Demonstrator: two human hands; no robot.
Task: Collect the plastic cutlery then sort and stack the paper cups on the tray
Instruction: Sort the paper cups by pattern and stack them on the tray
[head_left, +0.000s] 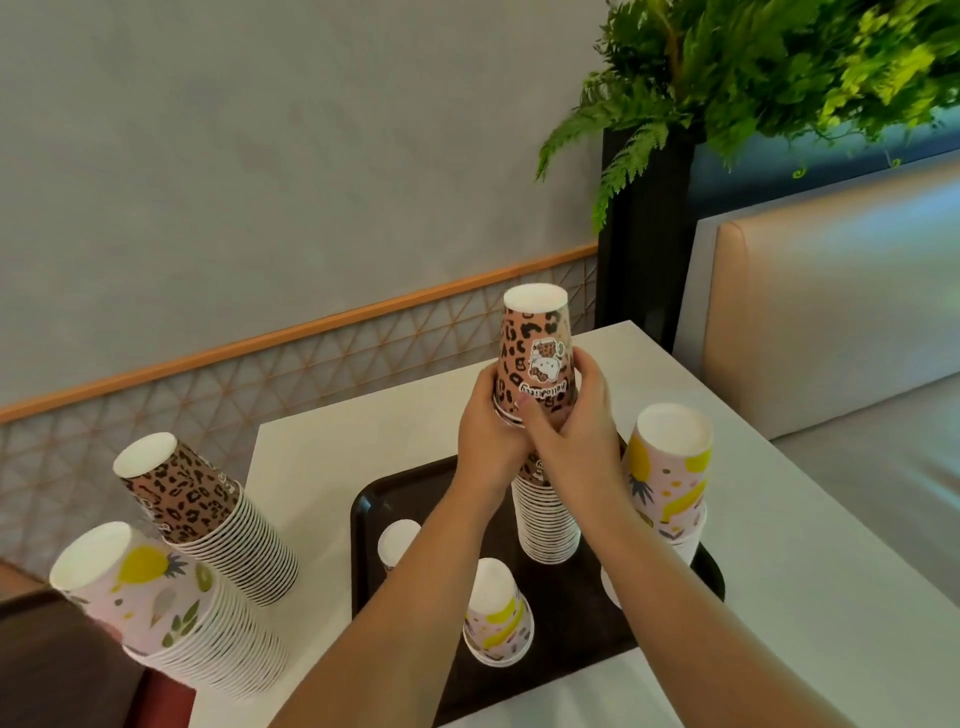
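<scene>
Both hands hold an upside-down leopard-print paper cup (535, 348) by its rim, just above a leopard-print stack (545, 519) standing on the dark tray (374, 499). My left hand (491, 441) grips its left side and my right hand (576, 421) its right side. A fruit-print stack (670, 478) stands on the tray's right side. A single fruit-print cup (498, 618) sits at the tray's front. Another small cup (397, 543) sits partly hidden behind my left forearm. No cutlery is in view.
Two tall leaning stacks rest off the tray at the left: a leopard-print one (208, 519) and a fruit-print one (171, 608). The white table (779, 519) meets a wall at the back. A padded bench (831, 312) and a fern plant (727, 78) are at the right.
</scene>
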